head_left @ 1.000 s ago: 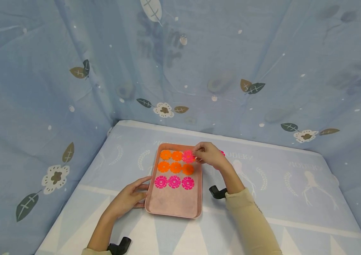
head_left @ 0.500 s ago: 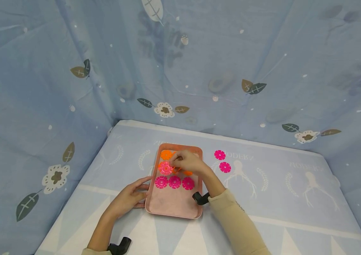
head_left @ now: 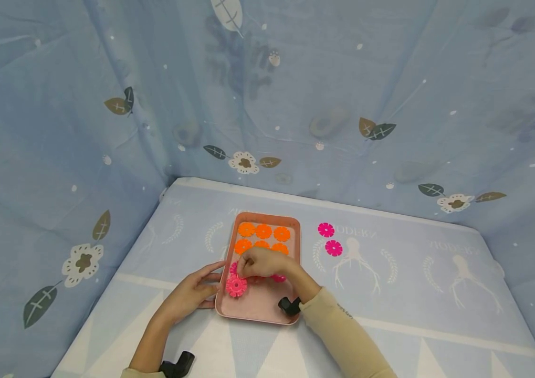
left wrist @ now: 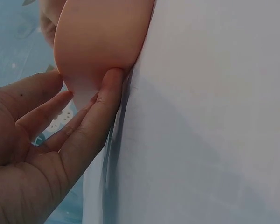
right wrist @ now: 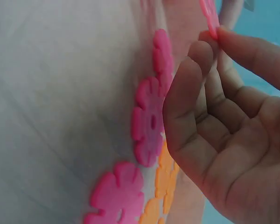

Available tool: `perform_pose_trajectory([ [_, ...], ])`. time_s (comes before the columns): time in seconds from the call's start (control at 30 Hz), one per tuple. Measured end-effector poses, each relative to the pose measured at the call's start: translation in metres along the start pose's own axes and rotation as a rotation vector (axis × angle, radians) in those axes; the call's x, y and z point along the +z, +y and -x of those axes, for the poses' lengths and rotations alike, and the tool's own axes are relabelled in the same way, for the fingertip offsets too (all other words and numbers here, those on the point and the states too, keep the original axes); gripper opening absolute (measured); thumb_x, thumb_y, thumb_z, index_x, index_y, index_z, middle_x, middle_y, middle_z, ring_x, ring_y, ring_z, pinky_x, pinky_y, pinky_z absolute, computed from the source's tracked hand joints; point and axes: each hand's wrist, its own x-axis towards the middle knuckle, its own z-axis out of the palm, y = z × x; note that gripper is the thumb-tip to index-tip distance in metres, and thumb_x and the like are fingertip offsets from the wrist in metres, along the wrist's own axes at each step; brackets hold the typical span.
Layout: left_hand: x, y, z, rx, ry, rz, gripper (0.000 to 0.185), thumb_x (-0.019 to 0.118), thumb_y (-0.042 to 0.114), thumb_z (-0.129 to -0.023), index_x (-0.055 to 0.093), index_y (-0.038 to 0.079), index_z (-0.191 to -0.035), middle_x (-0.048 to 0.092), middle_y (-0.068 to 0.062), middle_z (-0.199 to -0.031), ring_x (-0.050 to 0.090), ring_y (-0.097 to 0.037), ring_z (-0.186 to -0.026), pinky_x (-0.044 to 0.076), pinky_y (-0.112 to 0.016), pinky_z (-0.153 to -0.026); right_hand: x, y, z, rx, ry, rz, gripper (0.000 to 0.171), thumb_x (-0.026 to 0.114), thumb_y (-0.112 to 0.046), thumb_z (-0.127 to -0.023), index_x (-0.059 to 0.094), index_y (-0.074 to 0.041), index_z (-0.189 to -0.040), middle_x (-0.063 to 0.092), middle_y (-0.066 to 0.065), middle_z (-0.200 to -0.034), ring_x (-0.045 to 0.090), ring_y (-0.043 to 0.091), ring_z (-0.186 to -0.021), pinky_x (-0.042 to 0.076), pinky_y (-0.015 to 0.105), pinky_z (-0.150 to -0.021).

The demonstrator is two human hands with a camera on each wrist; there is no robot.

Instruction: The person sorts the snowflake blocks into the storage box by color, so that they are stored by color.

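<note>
My right hand [head_left: 261, 262] pinches a pink flower-shaped plastic disc [head_left: 236, 286] between thumb and fingertips, low over the left side of the pink tray [head_left: 262, 308]. Its edge also shows at the fingertips in the right wrist view. Behind the hand lies a row of pink discs [right wrist: 149, 121], mostly hidden in the head view. Farther back in the tray, orange discs [head_left: 263, 231] form two rows, the nearer one partly covered by the hand. My left hand [head_left: 191, 294] touches the tray's left side with fairly straight fingers and thumb.
Two more pink discs, a far one [head_left: 326, 230] and a nearer one [head_left: 334, 248], lie on the patterned tablecloth [head_left: 418, 283] right of the tray. Blue printed curtains [head_left: 295, 105] enclose the table at the back and sides.
My right hand has carried the pink disc from the tray's far right corner leftward, then nearer, past the orange rows. The two loose discs at right came into full view. My left hand stays put.
</note>
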Motion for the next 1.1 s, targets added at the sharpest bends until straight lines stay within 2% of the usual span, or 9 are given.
perform_pose_trajectory([
  [0.07, 0.0, -0.001, 0.0, -0.002, 0.006, -0.003, 0.056, 0.057, 0.009, -0.102, 0.038, 0.012, -0.155, 0.044, -0.029, -0.142, 0.063, -0.034, -0.111, 0.059, -0.044, -0.081, 0.003, 0.0, 0.0, -0.007, -0.022, 0.026, 0.007, 0.066, -0.005, -0.094, 0.07, -0.009, -0.09, 0.056, 0.003, -0.068, 0.047, 0.014, -0.057, 0.042, 0.022, -0.056],
  [0.17, 0.0, -0.001, -0.001, -0.014, 0.014, -0.004, 0.056, 0.057, 0.009, -0.102, 0.039, 0.014, -0.155, 0.045, -0.027, -0.142, 0.064, -0.033, -0.11, 0.059, -0.043, -0.081, 0.008, 0.001, -0.003, -0.009, -0.044, 0.05, 0.007, 0.067, -0.006, -0.094, 0.069, -0.009, -0.088, 0.055, 0.004, -0.066, 0.045, 0.011, -0.054, 0.041, 0.021, -0.054],
  [0.5, 0.002, 0.0, 0.0, -0.022, 0.033, -0.005, 0.055, 0.058, 0.011, -0.102, 0.04, 0.014, -0.154, 0.046, -0.025, -0.142, 0.064, -0.033, -0.11, 0.059, -0.043, -0.081, 0.018, 0.002, -0.009, 0.007, -0.04, 0.154, 0.01, 0.067, -0.006, -0.094, 0.069, -0.011, -0.085, 0.063, -0.003, -0.074, 0.052, 0.01, -0.06, 0.046, 0.02, -0.057],
  [0.67, 0.002, -0.001, 0.0, -0.023, 0.036, -0.003, 0.055, 0.059, 0.01, -0.102, 0.04, 0.013, -0.154, 0.047, -0.026, -0.141, 0.064, -0.033, -0.11, 0.059, -0.044, -0.081, 0.018, 0.001, -0.008, 0.025, -0.021, 0.155, 0.009, 0.068, -0.007, -0.094, 0.069, -0.011, -0.086, 0.063, -0.001, -0.073, 0.053, 0.011, -0.061, 0.046, 0.02, -0.057],
  [0.87, 0.003, 0.0, -0.001, -0.026, 0.043, -0.002, 0.056, 0.06, 0.011, -0.101, 0.04, 0.011, -0.154, 0.047, -0.026, -0.14, 0.065, -0.034, -0.109, 0.059, -0.044, -0.081, 0.008, 0.001, 0.002, 0.033, 0.028, 0.106, 0.004, 0.069, -0.012, -0.095, 0.072, -0.011, -0.092, 0.063, 0.005, -0.074, 0.052, 0.015, -0.061, 0.044, 0.023, -0.056],
  [1.03, 0.003, 0.0, -0.001, -0.026, 0.038, 0.003, 0.057, 0.06, 0.011, -0.101, 0.039, 0.011, -0.154, 0.047, -0.027, -0.14, 0.065, -0.035, -0.109, 0.059, -0.044, -0.081, -0.01, 0.0, 0.018, -0.018, 0.087, 0.05, 0.006, 0.069, -0.013, -0.096, 0.071, -0.007, -0.098, 0.07, 0.011, -0.084, 0.064, 0.028, -0.07, 0.053, 0.029, -0.061],
  [1.1, 0.003, 0.001, 0.0, -0.024, 0.037, 0.005, 0.057, 0.06, 0.011, -0.101, 0.039, 0.011, -0.154, 0.047, -0.027, -0.141, 0.065, -0.036, -0.11, 0.059, -0.044, -0.081, -0.018, 0.001, 0.025, -0.037, 0.119, 0.048, 0.006, 0.068, -0.012, -0.096, 0.07, -0.008, -0.1, 0.07, 0.01, -0.087, 0.065, 0.03, -0.074, 0.054, 0.03, -0.065],
])
